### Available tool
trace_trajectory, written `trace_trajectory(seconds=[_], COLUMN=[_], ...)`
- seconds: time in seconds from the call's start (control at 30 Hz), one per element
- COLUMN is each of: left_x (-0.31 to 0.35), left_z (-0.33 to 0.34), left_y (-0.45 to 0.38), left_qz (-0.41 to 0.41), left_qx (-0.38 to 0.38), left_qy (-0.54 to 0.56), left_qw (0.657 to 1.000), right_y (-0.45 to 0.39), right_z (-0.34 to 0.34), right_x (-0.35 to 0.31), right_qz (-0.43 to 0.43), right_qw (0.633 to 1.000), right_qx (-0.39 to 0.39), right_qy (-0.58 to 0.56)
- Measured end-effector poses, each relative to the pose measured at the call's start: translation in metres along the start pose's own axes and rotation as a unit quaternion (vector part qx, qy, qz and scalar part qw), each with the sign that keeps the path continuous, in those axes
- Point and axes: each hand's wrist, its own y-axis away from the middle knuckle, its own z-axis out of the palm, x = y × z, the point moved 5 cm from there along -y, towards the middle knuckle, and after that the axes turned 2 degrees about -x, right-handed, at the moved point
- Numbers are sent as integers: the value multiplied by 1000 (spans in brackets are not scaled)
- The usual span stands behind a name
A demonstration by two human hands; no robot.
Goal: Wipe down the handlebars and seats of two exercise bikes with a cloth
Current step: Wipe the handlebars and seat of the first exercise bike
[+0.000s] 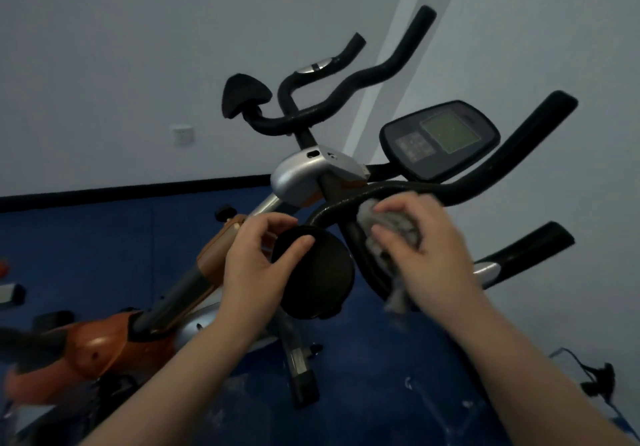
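Two exercise bikes stand in front of me. The near bike's black foam handlebar (498, 154) curves across the middle right, with a console (440, 139) above it. My right hand (426, 255) grips a crumpled grey cloth (388, 234) pressed against the handlebar's inner loop. My left hand (258, 258) holds the edge of a round black pad (317, 274) on the same handlebar. The far bike's black handlebar (363, 78) and one elbow pad (244, 93) rise behind. No seat is clearly in view.
An orange and silver bike frame (104, 341) slopes down to the lower left over a blue floor (363, 393). A pale wall (138, 64) with a white socket (182, 133) stands behind. A black cable and clip (597, 376) lie at the lower right.
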Motion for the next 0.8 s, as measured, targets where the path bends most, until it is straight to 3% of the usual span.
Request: trace_trajectory(seconds=[0.07,0.13,0.23,0.3,0.47,0.6,0.8], left_x=[2,1,-4,-7,-2,6,4], left_z=[7,14,14,11,12,17,20], left_y=[-4,-7,-6,-5,-15,-30,-32], left_qz=[-22,-33,-8,21,120,184,193], left_qx=[-10,-19,-4,-4,-58,-117,-142], left_qy=[-2,-18,-52,-76,-92,-107,-64], left_qw=[1000,999,999,997,987,970,969], right_y=[-25,-48,-60,-60,-71,-75,-68], right_z=[-17,-6,41,63,48,38,47], right_x=[-2,-5,-9,-8,3,5,7], right_qz=[-72,-128,-216,-258,-329,-310,-267], right_qw=[996,984,935,909,874,891,905], right_qx=[-13,-98,-239,-278,-281,-244,-258], right_qy=[41,81,150,171,223,222,209])
